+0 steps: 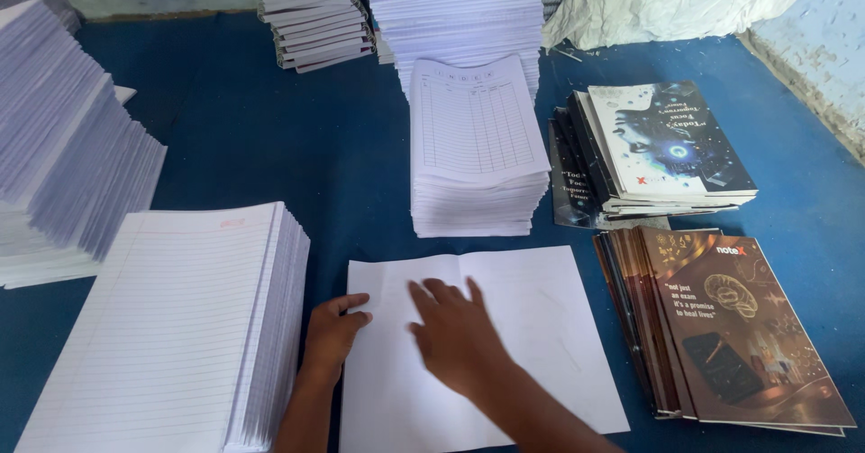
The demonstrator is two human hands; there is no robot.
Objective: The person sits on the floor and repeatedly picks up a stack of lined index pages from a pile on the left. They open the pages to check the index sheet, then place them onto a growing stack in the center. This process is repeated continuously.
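i see right hand [455, 331] flat, fingers spread, on the white sheet [532, 327]; left hand [332, 334] curled loosely at its edge — beside the ruled stack [171, 327].

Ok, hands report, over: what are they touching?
Left hand at lined-paper stack edge. Right hand flat on blank white sheet. Nothing on top.

You get soft, even daylight with faint shadows, white paper stacks [476, 146] near washing out, your right hand [455, 331] slightly motion-blurred, and mild wide-angle stretch toward the edges.
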